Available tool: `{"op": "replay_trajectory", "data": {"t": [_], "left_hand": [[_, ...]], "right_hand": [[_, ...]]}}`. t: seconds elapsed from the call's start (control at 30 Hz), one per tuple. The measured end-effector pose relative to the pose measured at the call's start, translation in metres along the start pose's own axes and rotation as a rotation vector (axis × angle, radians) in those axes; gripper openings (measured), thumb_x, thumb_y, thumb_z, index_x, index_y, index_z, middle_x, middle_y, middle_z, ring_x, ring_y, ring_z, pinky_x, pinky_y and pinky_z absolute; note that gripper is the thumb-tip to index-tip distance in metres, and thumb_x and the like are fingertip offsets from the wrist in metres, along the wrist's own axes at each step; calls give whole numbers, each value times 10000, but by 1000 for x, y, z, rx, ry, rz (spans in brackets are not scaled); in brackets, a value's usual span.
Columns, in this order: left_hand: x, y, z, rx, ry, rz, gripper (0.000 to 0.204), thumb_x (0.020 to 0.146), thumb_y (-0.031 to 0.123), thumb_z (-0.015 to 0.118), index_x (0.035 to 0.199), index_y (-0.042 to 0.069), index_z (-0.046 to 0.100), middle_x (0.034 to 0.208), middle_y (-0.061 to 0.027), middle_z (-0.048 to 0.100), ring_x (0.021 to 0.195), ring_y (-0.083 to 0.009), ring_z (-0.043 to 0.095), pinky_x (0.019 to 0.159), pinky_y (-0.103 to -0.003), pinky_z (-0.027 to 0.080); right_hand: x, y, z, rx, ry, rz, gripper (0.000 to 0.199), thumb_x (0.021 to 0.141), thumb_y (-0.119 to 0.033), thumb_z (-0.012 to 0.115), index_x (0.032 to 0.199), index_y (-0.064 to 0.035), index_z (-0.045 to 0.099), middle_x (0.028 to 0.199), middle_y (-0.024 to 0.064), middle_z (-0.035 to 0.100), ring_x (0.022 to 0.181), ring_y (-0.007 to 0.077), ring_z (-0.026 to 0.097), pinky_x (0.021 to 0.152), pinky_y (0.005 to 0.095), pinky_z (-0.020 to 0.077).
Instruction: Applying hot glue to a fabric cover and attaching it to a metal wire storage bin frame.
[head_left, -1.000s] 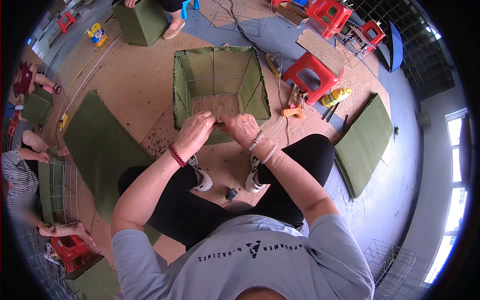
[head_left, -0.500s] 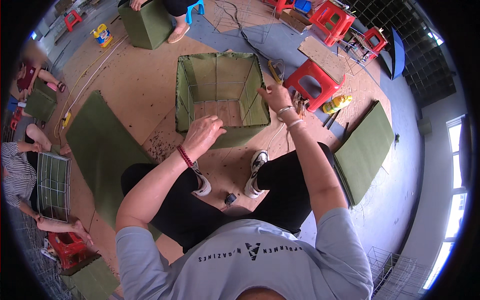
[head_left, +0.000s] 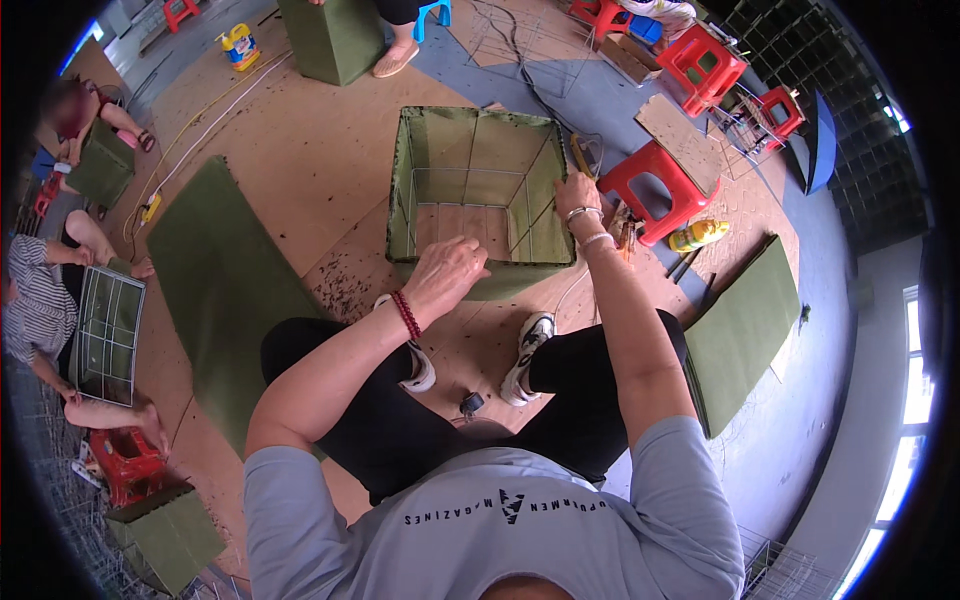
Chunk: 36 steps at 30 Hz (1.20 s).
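Observation:
An open-topped green fabric box on a wire frame (head_left: 470,150) stands on the floor in front of my feet. My left hand (head_left: 447,272) rests on its near wall, fingers curled over the top edge. My right hand (head_left: 578,196) grips the box's right wall near the upper rim. A red bead bracelet is on my left wrist, pale bangles on my right. I sit with black trousers and white shoes, knees apart behind the box.
A large green fabric panel (head_left: 215,280) lies on the left, another green panel (head_left: 745,330) on the right. Red plastic stools (head_left: 655,185) and a yellow bottle (head_left: 698,236) sit to the right. Other people work at the left edge with a wire grid (head_left: 105,335).
Both hands were together at the box's near edge; my right hand has swung out to the right wall and the box now sits closer, my left hand staying on the near wall.

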<state>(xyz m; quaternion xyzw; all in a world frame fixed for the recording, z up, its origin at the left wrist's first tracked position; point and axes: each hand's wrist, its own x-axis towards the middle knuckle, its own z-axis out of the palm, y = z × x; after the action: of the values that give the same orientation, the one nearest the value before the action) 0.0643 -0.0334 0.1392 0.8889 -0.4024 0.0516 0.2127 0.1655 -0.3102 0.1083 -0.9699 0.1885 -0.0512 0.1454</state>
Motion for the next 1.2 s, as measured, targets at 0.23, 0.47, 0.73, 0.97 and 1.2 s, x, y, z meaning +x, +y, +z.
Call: {"op": "replay_trajectory", "data": {"t": [0.23,0.47,0.73,0.97,1.2], "left_hand": [[-37,-7,-28,144,7,-91,212,874,120,695,1041,13,618,903,-163,681,897,-314,678,803,-402,528],[-32,-26,-30,-34,24,-71,86,918,114,635,903,32,616,816,-168,669,760,-375,667,637,-466,515],[-12,-71,-49,-180,574,-240,229,973,180,647,1119,15,710,1094,-159,730,951,-277,720,830,-350,558],[-32,-150,27,-444,314,-556,428,1016,407,559,991,-4,674,817,-189,700,754,-254,692,682,-384,500],[-36,-201,170,-913,145,-1207,954,906,655,620,1528,-4,321,1525,-260,380,1419,-352,397,1140,-428,361]], "right_hand": [[-51,-10,-35,68,234,-310,400,910,-353,703,1113,-14,641,1004,204,713,958,396,687,809,480,545],[-159,-31,-6,107,-63,-898,231,889,-188,678,1073,-57,630,876,153,693,819,326,696,689,429,544],[-63,-21,-17,62,154,-926,144,904,-179,613,1023,-159,692,758,127,702,725,293,715,671,420,563],[32,28,-68,281,179,-704,167,951,-257,632,1005,-103,669,837,184,682,794,399,664,678,465,515],[38,82,-76,470,201,-566,151,945,-203,668,993,-60,665,808,216,647,767,420,645,645,430,498]]}}
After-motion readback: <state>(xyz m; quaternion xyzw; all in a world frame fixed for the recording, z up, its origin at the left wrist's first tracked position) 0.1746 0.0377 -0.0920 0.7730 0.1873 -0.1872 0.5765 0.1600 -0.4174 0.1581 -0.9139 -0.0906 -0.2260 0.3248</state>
